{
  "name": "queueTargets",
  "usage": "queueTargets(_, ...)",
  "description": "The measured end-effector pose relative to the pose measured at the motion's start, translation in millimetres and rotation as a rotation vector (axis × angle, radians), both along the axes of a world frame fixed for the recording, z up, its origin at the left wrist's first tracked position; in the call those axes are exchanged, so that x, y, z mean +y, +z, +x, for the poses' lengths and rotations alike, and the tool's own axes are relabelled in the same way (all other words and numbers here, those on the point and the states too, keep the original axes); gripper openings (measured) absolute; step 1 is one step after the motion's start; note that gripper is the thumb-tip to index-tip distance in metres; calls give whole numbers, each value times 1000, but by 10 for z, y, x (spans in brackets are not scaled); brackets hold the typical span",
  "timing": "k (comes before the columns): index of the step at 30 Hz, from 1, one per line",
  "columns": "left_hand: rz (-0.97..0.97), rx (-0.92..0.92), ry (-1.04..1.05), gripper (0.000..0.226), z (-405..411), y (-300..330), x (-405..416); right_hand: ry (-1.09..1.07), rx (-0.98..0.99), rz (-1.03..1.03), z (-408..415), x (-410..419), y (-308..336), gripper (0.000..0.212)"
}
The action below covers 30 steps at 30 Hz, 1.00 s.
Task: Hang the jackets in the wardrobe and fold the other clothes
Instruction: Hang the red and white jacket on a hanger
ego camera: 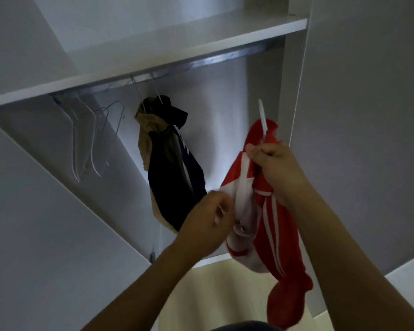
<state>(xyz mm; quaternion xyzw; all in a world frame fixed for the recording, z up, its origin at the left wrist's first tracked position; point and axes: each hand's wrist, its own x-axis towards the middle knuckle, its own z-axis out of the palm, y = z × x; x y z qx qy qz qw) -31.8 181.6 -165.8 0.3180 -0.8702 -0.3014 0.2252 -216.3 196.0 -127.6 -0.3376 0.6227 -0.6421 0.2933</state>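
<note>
While the right hand (270, 163) grips the red track jacket (273, 223) and its white hanger (263, 120) at the neck, right of frame centre, the hanger hook pokes up above the collar, free of the rail. Probably held there to keep the garment on the hanger until it is hooked on. Left hand (210, 218), lower centre, pinches the white front edge of the jacket, fingers curled tight; looks like it is tugging the front straight or working the zip area, cannot tell which. Jacket: red with white stripes down the sleeve and white panels, bunched and hanging, one sleeve end dangling toward the bottom of frame. Not yet on the rail.

Wardrobe rail (201, 63) runs under the shelf (153, 68) across the upper centre. Two garments already hang from it at centre: a navy jacket (177, 182) with a tan one (151, 130) just behind it, touching. Empty hangers (89, 139) cluster at upper left. Judgement: next step is lifting the hook onto the rail, right of the navy jacket.
</note>
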Motion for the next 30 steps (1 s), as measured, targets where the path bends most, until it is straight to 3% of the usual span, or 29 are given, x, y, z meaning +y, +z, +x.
queueTargets(1,170,-21,14,17,-63,71,-53,49,9,6,74,-6,10,31)
queueTargets(3,175,-136,-47,20,-201,149,-116,110,18,34,181,-29,19,28)
queueTargets(5,159,-134,-28,22,-227,179,-175,103,-11,24,190,-33,29,26)
queueTargets(7,330,47,164,21,-203,223,-274,53,12,-42,87,3,-9,25)
queueTargets(10,677,441,414,16,-109,309,-372,-12,179,56,-25,102,-220,17)
queueTargets(12,777,577,466,17,-88,367,-394,64,236,105,64,160,-386,28)
queueTargets(15,776,638,459,21,-114,405,-370,184,336,150,261,193,-520,40)
queueTargets(18,748,639,461,18,-123,430,-333,243,311,130,319,153,-538,4)
queueTargets(20,741,637,469,17,-116,428,-335,276,354,133,309,132,-566,14)
queueTargets(23,681,577,500,17,-112,400,-333,288,399,143,343,119,-554,1)
queueTargets(30,596,490,588,22,-119,351,-339,253,523,81,355,108,-562,14)
